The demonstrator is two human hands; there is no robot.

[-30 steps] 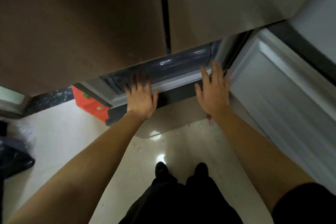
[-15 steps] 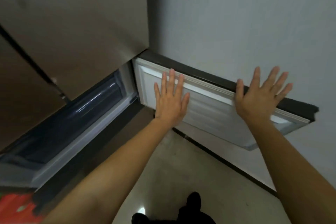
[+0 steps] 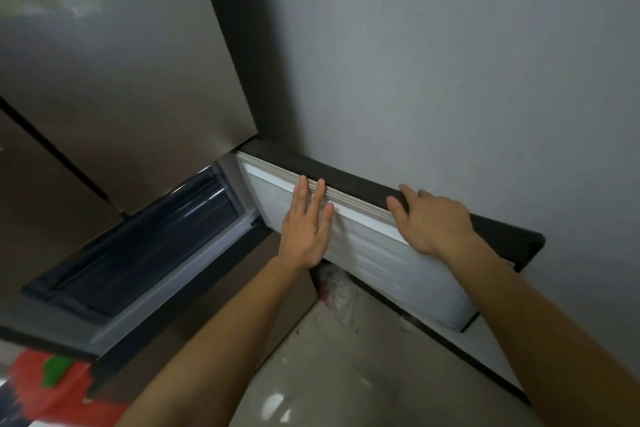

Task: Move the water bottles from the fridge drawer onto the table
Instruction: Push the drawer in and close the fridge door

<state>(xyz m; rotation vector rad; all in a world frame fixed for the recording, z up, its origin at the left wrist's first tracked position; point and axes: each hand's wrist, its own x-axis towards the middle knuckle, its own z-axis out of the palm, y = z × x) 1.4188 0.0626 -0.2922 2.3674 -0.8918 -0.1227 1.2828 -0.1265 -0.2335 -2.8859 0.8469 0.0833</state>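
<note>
- Two bare hands are laid on one swung-open, dark-framed lower fridge door with a white ribbed plastic lining.
- The left hand is pressed flat against the white lining. Its fingers are straight and close together, and the fingertips reach the pale rubber gasket. Nothing is held in it.
- The right hand is hooked over the door's dark top edge. The fingers are curled over the far side and the thumb is laid on the near face, so the edge is gripped.
- The door is seen standing close along a plain grey wall, hinged at its left end.
- Left of the hinge, the dark translucent plastic fridge drawer is seen inside the open compartment, under a brushed brown-grey metal upper door.
- The drawer's inside is too dark to read, so whether water bottles lie there cannot be told.
- Below the door, a crumpled clear plastic bag is seen on the glossy beige tiled floor.
- A blurred red and green object is seen at the lower left corner.
</note>
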